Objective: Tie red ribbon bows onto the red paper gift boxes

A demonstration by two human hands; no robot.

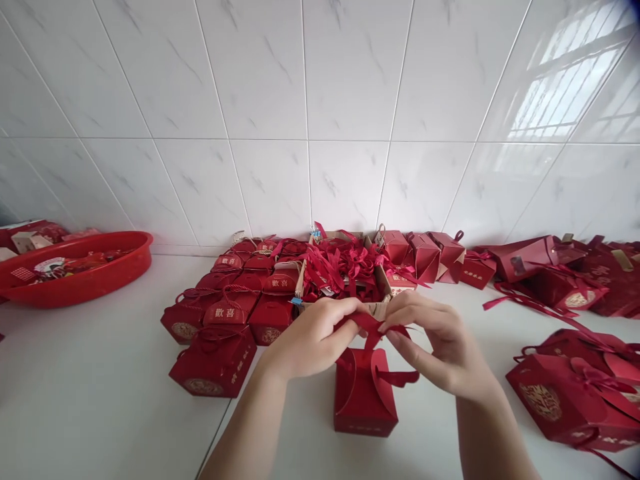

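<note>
Ribbon (370, 325), dark red and narrow, caught between both hands, above the far edge of a small red box (367, 390). Pinched on one side between thumb and forefinger of the left hand (315, 343), on the other between thumb and fingers of the right hand (443, 340). Fingertips of the two hands near each other, with only a short stretch of ribbon between. Box below the grip and nearer the viewer, standing on the white table (125, 413).

Upper stretch of ribbon running roughly left to right, sloping down a little toward the right hand; one strip dropping from there toward the box top. Loose tail (400, 379) out to the right over the box, nearly level, tip curled upward. Box upright and squat, printed side facing the viewer, curved flaps folded in over the top; long axis hard to judge from this angle.

Crossing of the ribbon partly hidden by fingers; cannot tell whether knotted. Some fingertips out of sight behind the ribbon. Print on the box too faint to read. Forearms (250, 427) cut off at the bottom edge. Just beyond the hands, a carton (385, 288) heaped with loose ribbons (345, 267), front partly covered. Leftward, a cluster of red boxes (233, 313); rightward, larger boxes (555, 393), cut off at the picture's edge.
</note>
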